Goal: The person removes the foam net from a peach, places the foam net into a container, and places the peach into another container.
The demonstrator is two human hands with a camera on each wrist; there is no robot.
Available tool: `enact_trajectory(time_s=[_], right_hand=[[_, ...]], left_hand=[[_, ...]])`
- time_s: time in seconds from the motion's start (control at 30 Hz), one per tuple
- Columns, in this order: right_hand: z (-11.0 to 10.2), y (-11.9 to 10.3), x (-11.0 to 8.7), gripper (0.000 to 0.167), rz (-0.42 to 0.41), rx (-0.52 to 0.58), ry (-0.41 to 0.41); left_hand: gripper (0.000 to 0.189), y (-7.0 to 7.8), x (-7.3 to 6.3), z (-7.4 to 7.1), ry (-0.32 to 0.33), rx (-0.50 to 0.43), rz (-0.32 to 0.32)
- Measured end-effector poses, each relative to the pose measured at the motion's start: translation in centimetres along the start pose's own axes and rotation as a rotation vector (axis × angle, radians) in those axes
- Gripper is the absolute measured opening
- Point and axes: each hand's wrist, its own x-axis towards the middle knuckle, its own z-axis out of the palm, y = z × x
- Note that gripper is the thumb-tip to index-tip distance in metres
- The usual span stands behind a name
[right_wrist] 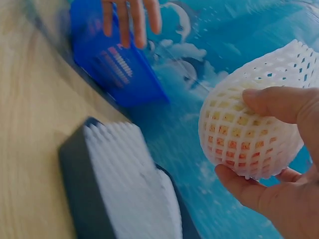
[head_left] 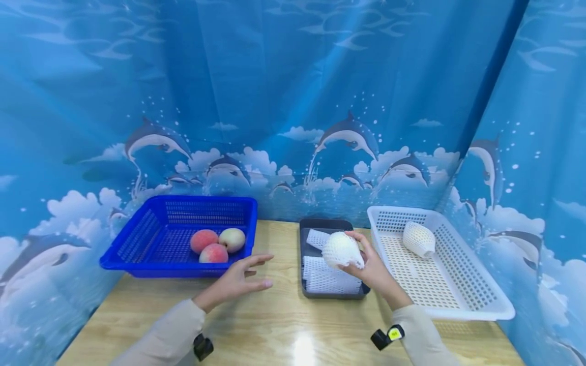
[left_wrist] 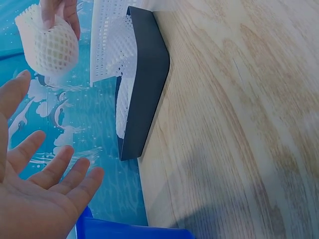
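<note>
Right grip (head_left: pixel 370 264) clamped round netted fruit (head_left: pixel 340 249), white basket (head_left: pixel 432 287) just right of it; left grip (head_left: pixel 238 280), fingers apart, farther from basket.

No readable text, apparently.

Beige sleeves (head_left: pixel 162 333), black wrist cameras (head_left: pixel 203 347) (yellow patch (head_left: pixel 394 333) on the right), bare hands (head_left: pixel 234 282)

The peach (right_wrist: pixel 232 145) I hold shows yellow and red through a white latticed foam net (right_wrist: pixel 288 62); my sleeves (head_left: pixel 162 333) are beige; left basket (head_left: pixel 169 272) blue, right basket (head_left: pixel 428 282) white; grey dolphins (head_left: pixel 348 133) pattern the blue curtain (head_left: pixel 265 76).
</note>
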Motion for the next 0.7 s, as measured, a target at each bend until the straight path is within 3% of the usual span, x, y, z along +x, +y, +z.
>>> enact_trajectory(time_s=[0.17, 0.37, 0.7], right_hand=[[2.7, 0.8, 0.0, 0.072, -0.106, -0.055, -0.012], [5.3, 1.5, 0.1, 0.070, -0.182, -0.204, 0.010], [8.8, 3.4, 0.7, 0.070, -0.218, -0.261, -0.027]], left_hand=[[0.062, -0.1, -0.3, 0.1, -0.007, -0.021, -0.026], [0.062, -0.3, -0.4, 0.2, -0.009, -0.040, -0.028], [0.062, -0.5, -0.7, 0.3, 0.000, -0.014, -0.026]])
